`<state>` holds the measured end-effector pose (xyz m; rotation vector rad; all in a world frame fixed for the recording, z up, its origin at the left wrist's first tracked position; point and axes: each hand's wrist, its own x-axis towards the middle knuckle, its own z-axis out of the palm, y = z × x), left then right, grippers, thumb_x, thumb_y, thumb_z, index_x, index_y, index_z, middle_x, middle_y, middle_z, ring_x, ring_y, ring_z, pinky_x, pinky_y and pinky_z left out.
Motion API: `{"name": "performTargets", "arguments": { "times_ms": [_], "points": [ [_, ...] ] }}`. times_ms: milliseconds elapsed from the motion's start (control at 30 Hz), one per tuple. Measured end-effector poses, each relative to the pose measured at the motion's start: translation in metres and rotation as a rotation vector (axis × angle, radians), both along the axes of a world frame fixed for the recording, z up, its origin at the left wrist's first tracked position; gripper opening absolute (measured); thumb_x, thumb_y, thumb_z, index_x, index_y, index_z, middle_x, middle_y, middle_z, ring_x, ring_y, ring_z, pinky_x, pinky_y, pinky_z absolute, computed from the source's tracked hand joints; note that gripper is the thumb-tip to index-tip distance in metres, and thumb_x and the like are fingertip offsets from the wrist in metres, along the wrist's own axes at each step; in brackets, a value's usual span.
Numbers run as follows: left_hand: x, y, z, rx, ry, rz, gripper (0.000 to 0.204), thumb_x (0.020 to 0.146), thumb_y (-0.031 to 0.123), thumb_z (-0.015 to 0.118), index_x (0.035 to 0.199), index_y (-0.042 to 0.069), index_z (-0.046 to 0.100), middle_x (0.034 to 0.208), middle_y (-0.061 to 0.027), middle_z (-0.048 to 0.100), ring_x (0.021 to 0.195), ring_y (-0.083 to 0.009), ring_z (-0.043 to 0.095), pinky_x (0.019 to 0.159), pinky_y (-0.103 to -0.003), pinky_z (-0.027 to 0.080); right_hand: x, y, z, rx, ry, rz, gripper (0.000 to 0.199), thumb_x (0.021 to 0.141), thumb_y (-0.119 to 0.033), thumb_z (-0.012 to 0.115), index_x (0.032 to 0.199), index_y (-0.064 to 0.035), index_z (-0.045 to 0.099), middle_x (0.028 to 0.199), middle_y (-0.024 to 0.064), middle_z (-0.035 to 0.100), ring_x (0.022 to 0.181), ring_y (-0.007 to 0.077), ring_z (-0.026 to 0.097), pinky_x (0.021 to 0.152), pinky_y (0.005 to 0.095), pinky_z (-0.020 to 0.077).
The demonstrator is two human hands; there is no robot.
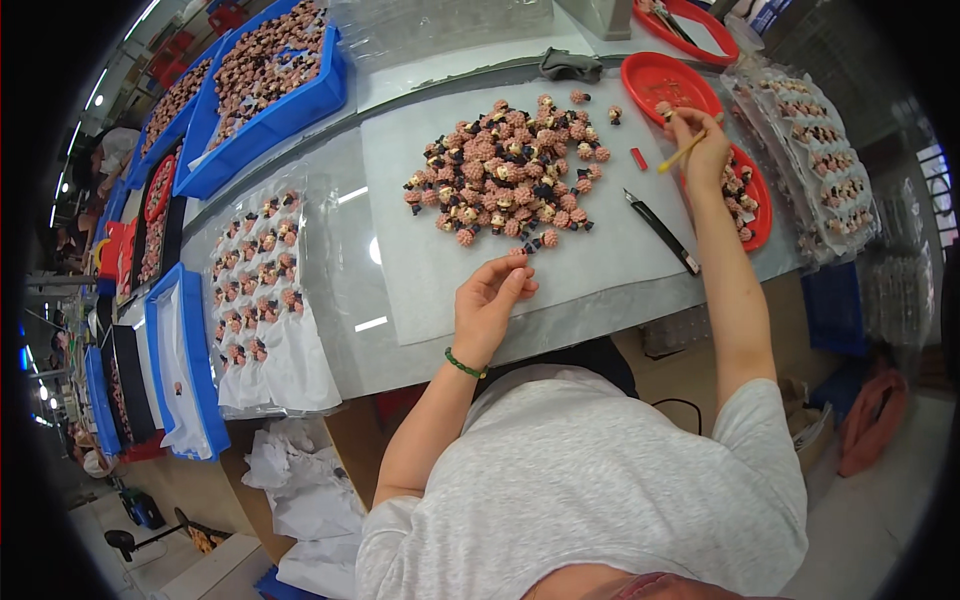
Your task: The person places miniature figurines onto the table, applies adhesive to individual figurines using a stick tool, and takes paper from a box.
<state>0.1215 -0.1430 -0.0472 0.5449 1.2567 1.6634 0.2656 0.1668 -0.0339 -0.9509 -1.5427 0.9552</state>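
Observation:
A big heap of small figurines point(500, 170) with pink curly heads and dark bodies lies on a white sheet point(410, 290). Just in front of the heap, the fingers of my left hand point(488, 305) are pinched together, close to one figurine; whether anything is between them is hidden. My right hand point(706, 150) is closed around a thin yellow stick point(682, 154) that slants down to the left. At its fingertips is a single figurine point(664, 108), over the near edge of a red round tray point(650, 75).
Beside the heap lie a black craft knife point(660, 230) and a small red piece point(638, 158). A second red tray point(765, 215) holds figurines. Filled blister trays stand right point(825, 160) and left point(260, 270). Blue bins point(335, 75) occupy the far left. A grey cloth point(570, 65) lies behind.

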Motion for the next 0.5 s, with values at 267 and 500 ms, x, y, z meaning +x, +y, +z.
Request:
{"name": "performTargets", "arguments": {
  "times_ms": [267, 500],
  "points": [
    [0.0, 0.001, -0.005, 0.013, -0.036, 0.002, 0.023, 0.085, 0.006, 0.053, 0.105, -0.005, 0.053, 0.092, -0.0097, 0.059, 0.079, -0.014, 0.059, 0.072, -0.025, 0.049, -0.014, 0.026, 0.018, -0.169, 0.078, -0.045, 0.011, 0.081, -0.002, 0.057, 0.09, 0.004, 0.055, 0.081, 0.0096, 0.059, 0.064, 0.0171, 0.061, 0.054, 0.0237, 0.0501],
    [-0.007, 0.0, -0.003, 0.001, -0.079, -0.034, 0.024, 0.085, 0.007, 0.053, 0.107, -0.004, 0.053, 0.094, -0.0099, 0.059, 0.081, -0.0138, 0.058, 0.073, -0.025, 0.049, -0.027, -0.132, 0.022, 0.32, -0.341, 0.668, 0.021, 0.07, -0.007, 0.069, 0.088, -0.003, 0.059, 0.082, 0.0058, 0.06, 0.069, 0.013, 0.058, 0.059, 0.024, 0.0463]
  ]
}}
